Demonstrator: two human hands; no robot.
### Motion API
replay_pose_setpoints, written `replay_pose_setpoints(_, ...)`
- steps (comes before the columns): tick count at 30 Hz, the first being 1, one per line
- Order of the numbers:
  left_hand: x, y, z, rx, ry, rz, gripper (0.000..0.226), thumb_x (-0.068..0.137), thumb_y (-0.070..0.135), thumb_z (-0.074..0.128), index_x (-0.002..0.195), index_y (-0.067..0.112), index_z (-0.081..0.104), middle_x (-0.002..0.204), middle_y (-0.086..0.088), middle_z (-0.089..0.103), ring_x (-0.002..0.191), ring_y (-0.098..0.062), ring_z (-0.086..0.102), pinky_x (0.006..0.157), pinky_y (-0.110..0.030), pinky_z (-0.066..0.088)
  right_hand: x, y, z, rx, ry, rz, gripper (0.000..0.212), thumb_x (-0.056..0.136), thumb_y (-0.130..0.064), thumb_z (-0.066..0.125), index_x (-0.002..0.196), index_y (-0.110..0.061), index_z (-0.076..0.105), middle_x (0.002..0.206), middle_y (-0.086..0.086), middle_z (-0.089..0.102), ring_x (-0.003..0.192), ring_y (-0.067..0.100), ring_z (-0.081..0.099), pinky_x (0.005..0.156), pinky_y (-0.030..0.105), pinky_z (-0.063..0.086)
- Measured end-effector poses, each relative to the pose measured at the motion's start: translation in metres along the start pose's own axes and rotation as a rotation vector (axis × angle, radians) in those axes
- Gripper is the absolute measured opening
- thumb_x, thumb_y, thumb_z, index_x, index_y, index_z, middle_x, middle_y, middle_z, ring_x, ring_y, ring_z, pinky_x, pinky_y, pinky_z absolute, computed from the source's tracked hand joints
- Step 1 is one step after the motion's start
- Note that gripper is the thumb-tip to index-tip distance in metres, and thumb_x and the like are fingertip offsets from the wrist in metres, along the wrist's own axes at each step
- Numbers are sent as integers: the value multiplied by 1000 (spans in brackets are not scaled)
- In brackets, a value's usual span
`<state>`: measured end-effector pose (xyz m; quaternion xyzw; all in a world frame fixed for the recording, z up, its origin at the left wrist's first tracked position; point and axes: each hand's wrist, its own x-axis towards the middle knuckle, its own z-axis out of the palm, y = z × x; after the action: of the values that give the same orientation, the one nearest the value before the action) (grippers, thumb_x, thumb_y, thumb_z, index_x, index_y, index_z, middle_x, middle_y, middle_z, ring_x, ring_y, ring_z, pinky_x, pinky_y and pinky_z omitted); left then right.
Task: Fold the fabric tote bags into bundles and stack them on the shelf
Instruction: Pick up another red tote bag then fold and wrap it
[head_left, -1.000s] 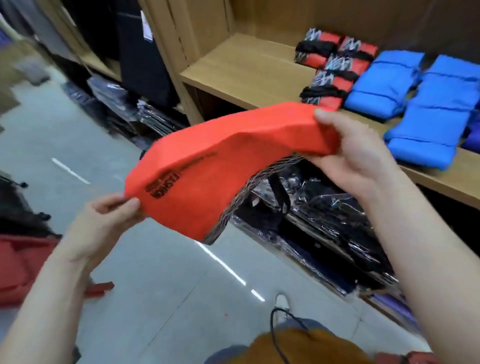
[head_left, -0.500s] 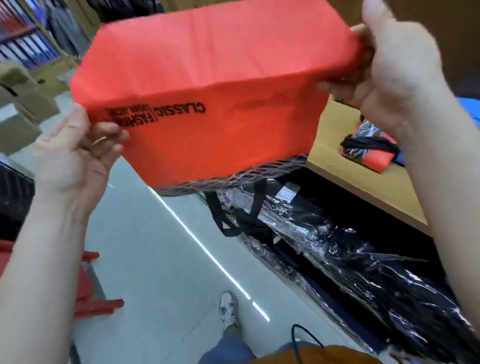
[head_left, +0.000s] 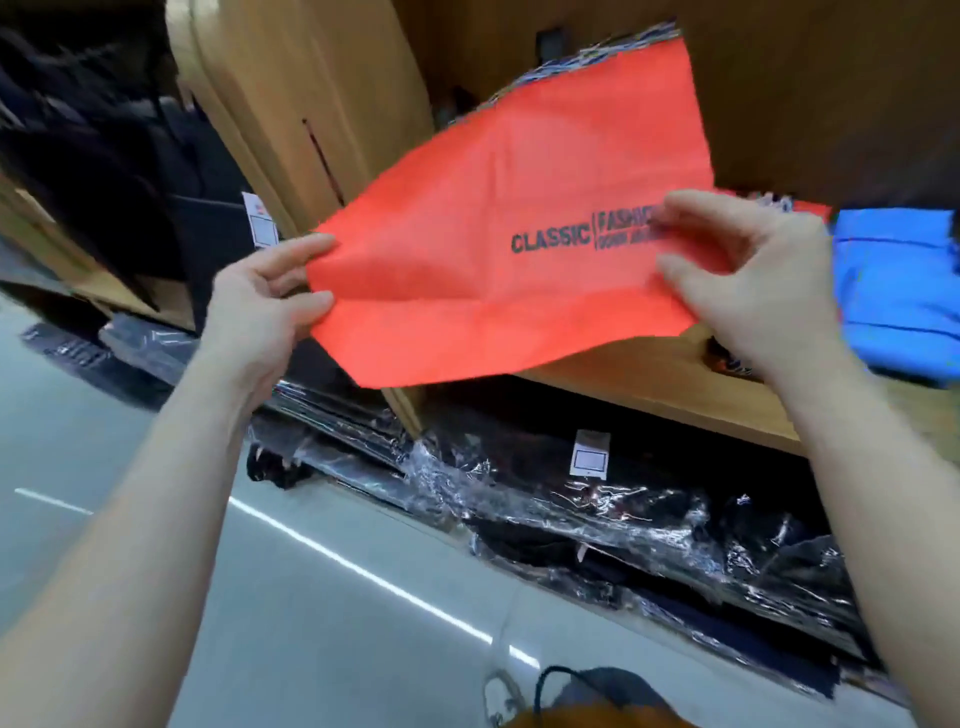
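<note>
We hold the flat orange fabric tote bag (head_left: 498, 249) spread before the wooden shelf (head_left: 675, 384) — left hand (head_left: 260, 312) pinching its nine-o'clock edge, right hand (head_left: 748, 280) its three-o'clock edge.

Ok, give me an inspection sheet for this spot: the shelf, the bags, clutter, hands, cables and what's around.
Surface: wooden shelf, front edge bare below the held bag.
Job's things: red bag held up flat in the air, printed side toward the camera, reading CLASSIC; blue bundles lie on the shelf at right.
Clutter: black goods in plastic wrap packed under the shelf; white tag on them.
Hands: left hand pinches the bag's left edge; right hand pinches its right edge, covering part of the print.
Cables: black cord near the bottom edge.
Surroundings: grey floor; dark goods on the racks at left.
</note>
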<state>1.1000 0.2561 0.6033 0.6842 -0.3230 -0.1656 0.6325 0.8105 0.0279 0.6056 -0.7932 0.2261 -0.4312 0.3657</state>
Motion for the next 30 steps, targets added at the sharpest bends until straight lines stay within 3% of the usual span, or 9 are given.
replay_pose_setpoints(3,24,-23,19,220,64,22,56,77,-18,56,93,34,72,90,8,69,77,-4,61,67,-17,48,-14,27,23,-350,-189,62,53,73,-2,74,124,-7,63,135,11,56,133,24,46,114,22,23)
replay_pose_setpoints(8,51,-45,38,421,171,146,49,80,-13,56,100,29,71,106,7,68,92,-4,62,96,-22,48,-21,52,45,-516,-265,121,51,81,-1,68,130,-4,58,144,17,46,141,29,35,116,31,18)
replay_pose_setpoints(16,52,-84,50,1065,-109,228,22,83,8,67,100,23,72,129,3,57,113,-24,58,94,-38,48,-17,71,68,-735,-799,143,69,94,-57,45,152,-26,24,162,2,9,149,20,7,121,39,10)
replay_pose_setpoints(18,49,-73,46,872,-371,141,26,82,37,74,107,30,73,136,16,54,124,-9,52,105,-31,39,-13,74,64,-752,-842,130,70,95,-55,44,153,-28,18,163,-1,2,149,16,1,121,38,4)
replay_pose_setpoints(21,50,-66,36,794,-925,-131,89,55,77,71,135,49,44,149,36,21,139,15,11,115,-22,11,-8,79,61,-720,-852,159,65,97,-47,46,153,-27,20,162,-5,2,149,13,-1,120,37,1)
replay_pose_setpoints(23,52,-76,29,978,-981,27,98,62,50,85,142,50,29,151,35,9,141,12,3,117,-22,8,-12,81,60,-624,-691,59,49,95,-33,56,142,-23,46,156,-1,30,147,21,21,119,47,21)
replay_pose_setpoints(25,54,-84,27,1016,-848,213,91,72,4,78,141,46,36,151,26,22,143,1,18,119,-28,18,-18,76,58,-543,-485,-57,29,88,-28,65,115,-19,70,131,0,61,127,25,51,102,49,46)
replay_pose_setpoints(28,61,-91,27,963,-710,342,81,70,-14,65,133,37,56,142,17,47,134,-12,44,114,-36,33,-25,54,49,-489,-605,143,79,71,-84,45,128,-32,60,131,-22,53,126,4,47,110,29,36)
replay_pose_setpoints(30,66,-90,31,926,-626,397,59,74,-8,71,119,30,69,126,12,63,119,-14,58,105,-33,42,-32,49,45,-540,-760,246,103,57,-96,38,141,-37,45,138,-31,36,133,-7,32,116,22,23)
